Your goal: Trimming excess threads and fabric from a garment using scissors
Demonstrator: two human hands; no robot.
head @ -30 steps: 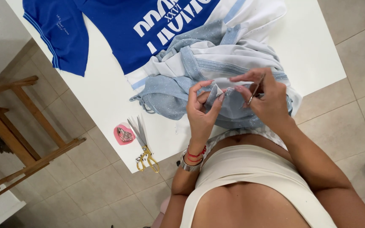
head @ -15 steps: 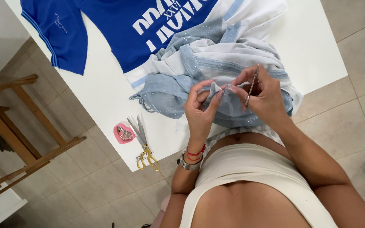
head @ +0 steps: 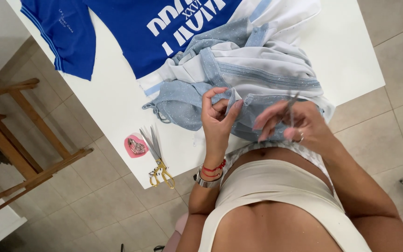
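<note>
Room: pale tiled floor (head: 117,186) around a white table (head: 346,51) seen from above; a wooden frame (head: 29,135) stands on the floor at the left
Table top: a blue shirt (head: 131,28) with white print lies spread at the far left; a heap of light blue and white cloth (head: 257,70) lies in the middle, reaching the near edge of the table
Left hand (head: 218,119): raised over the near edge of the table; thumb and fingers closed in a narrow pinch on a fold of the light blue cloth, holding the fold up off the heap; red string bracelets and a metal bangle sit on the wrist
Right hand (head: 295,126): just right of the left hand, over the same cloth; blurred; fingers curled around a thin metal tool (head: 291,105) that points away from the body; what kind of tool it is cannot be told; a ring shows on one finger
Cloth between the hands: the pinched fold is at the near side of the heap, between the two hands and close to the person's waist
Scissors (head: 157,158): gold handles, closed blades; lying on the near left part of the table, handles at the table's edge, well apart from both hands
Pink heart-shaped dish (head: 136,145): touching or just beside the scissors on their left; small metal bits inside, too small to tell
</note>
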